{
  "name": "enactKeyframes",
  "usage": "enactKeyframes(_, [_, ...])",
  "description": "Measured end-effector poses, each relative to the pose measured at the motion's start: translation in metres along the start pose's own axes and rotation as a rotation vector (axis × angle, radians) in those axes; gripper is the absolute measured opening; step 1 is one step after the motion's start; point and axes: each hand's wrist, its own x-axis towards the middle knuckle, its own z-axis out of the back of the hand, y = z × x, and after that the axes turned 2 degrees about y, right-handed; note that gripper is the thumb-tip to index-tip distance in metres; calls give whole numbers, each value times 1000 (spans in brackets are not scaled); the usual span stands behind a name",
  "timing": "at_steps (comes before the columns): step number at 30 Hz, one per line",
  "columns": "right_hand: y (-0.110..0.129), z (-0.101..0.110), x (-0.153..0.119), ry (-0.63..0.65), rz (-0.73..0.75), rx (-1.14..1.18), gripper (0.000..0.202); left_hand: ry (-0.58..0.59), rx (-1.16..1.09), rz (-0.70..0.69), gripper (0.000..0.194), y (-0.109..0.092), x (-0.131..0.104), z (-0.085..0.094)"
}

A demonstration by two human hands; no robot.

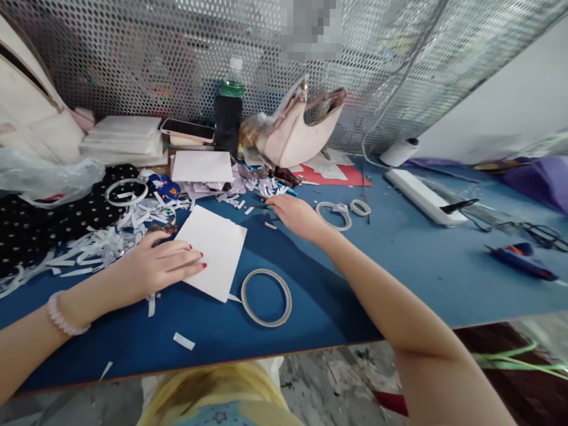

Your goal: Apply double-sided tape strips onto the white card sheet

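My left hand [162, 263] rests with spread fingers on a white square card [222, 248]. At the card's lower corner, a strip of tape runs to a large tape roll [244, 296] lying flat on the table. Farther back, my right hand [290, 213] reaches to the edge of the paper scraps [239, 183]. Its fingers are closed around a small thin object with a teal part, too hidden to name. Beside the right wrist lie a second tape roll [347, 222] and a smaller roll [360, 207].
Behind the card stands a stack of white cards [202, 167], near a phone [189, 130] and a pale handbag [288, 139]. A white power strip [423, 196] and a blue-handled tool [521, 260] are at the right. Shredded paper [102, 245] covers the left, beside black dotted cloth [57, 213].
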Motion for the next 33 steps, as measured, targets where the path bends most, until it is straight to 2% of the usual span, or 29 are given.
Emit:
enactKeyframes(2, [3,5,-7,18,94,118,32,19,-24,2,48,3,-1,-2])
enactKeyframes(5, [22,9,-13,126,445,201,29,26,-48,0,48,6,-2,-3])
enactKeyframes(7, [40,8,-15,189,619,153,33,37,-58,6,48,6,-1,-3])
enactKeyframes(10, [63,4,-16,196,748,-4,39,74,-50,18,47,5,-1,-2])
enactKeyframes(13, [72,1,-15,121,796,-115,41,87,-23,-1,48,4,0,-1])
enactKeyframes(19, [71,-6,-19,-3,826,-211,35,90,-7,-4,48,5,1,-2])
enactKeyframes(24, [71,-12,-20,-62,847,-240,31,36,-3,-31,48,5,1,-3])
enactKeyframes(33, [77,-10,-20,-205,905,-351,24,90,36,-34,49,3,1,-1])
